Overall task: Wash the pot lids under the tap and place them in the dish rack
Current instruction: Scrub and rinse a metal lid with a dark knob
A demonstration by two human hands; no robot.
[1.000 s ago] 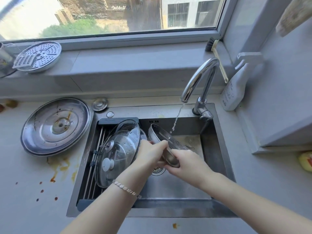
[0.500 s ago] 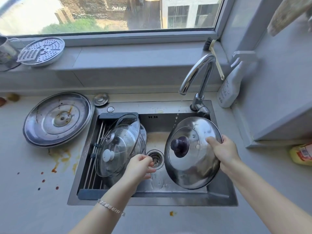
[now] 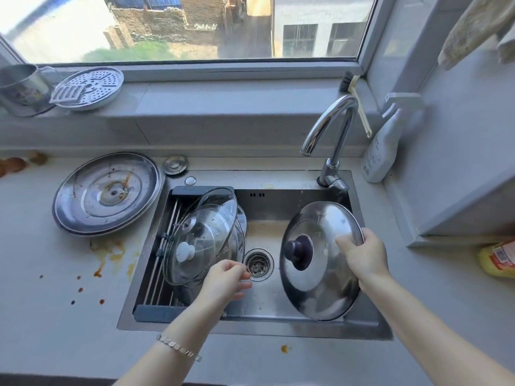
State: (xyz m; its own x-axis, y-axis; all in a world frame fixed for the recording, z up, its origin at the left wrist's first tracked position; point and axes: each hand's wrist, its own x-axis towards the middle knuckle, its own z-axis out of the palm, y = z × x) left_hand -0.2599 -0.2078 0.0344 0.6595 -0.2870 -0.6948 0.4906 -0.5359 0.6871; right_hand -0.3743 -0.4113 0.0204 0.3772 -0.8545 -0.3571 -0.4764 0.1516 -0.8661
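My right hand (image 3: 363,256) grips the rim of a steel pot lid (image 3: 315,285) with a dark knob, held tilted over the right half of the sink (image 3: 278,310), knob side facing me. My left hand (image 3: 225,280) hovers with loosely curled fingers and nothing in it, near the drain (image 3: 258,264). The dish rack (image 3: 156,312) spans the sink's left side and holds glass lids leaning together; the front glass lid (image 3: 203,238) has a white knob. A large stained steel lid (image 3: 107,192) lies on the counter to the left. The tap (image 3: 331,126) shows only a few drips.
A spray bottle (image 3: 380,151) stands right of the tap, with a dish brush (image 3: 358,104) leaning behind it. A perforated steamer plate (image 3: 90,87) and a metal cup (image 3: 21,89) sit on the sill. A small metal cap (image 3: 175,164) lies near the sink. Brown stains (image 3: 111,250) mark the left counter.
The lid was under the running tap, held in both hands. My right hand has since turned it knob side up and carried it right; my left hand let go; the stream has nearly stopped.
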